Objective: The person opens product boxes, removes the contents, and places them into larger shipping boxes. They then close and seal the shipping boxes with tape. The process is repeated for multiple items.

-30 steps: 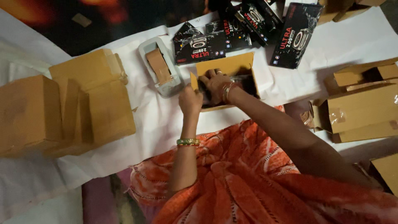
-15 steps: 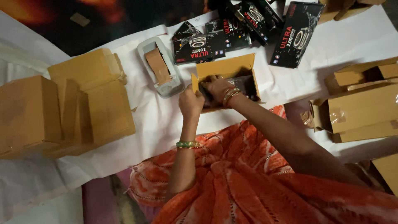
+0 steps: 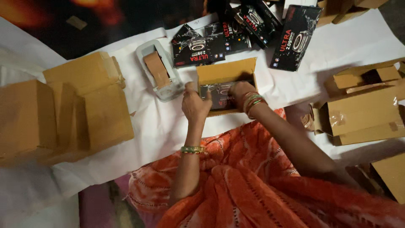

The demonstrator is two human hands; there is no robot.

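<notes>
An open brown cardboard box (image 3: pixel 225 71) lies on the white sheet in front of me, with a black product carton (image 3: pixel 219 93) lying inside it. My left hand (image 3: pixel 195 103) grips the box's left edge beside the carton. Resting on the carton's right end inside the box is my right hand (image 3: pixel 240 90), bangles at its wrist. Whether its fingers close around the carton I cannot tell.
A tape dispenser (image 3: pixel 159 74) with brown tape lies left of the box. Several black cartons (image 3: pixel 198 46) are spread behind it, one (image 3: pixel 295 36) to the right. Sealed brown boxes (image 3: pixel 84 105) are stacked at left, taped and open ones (image 3: pixel 365 114) at right.
Both hands have shifted slightly toward me and settled the black carton lower into the open box. The view has barely moved.
</notes>
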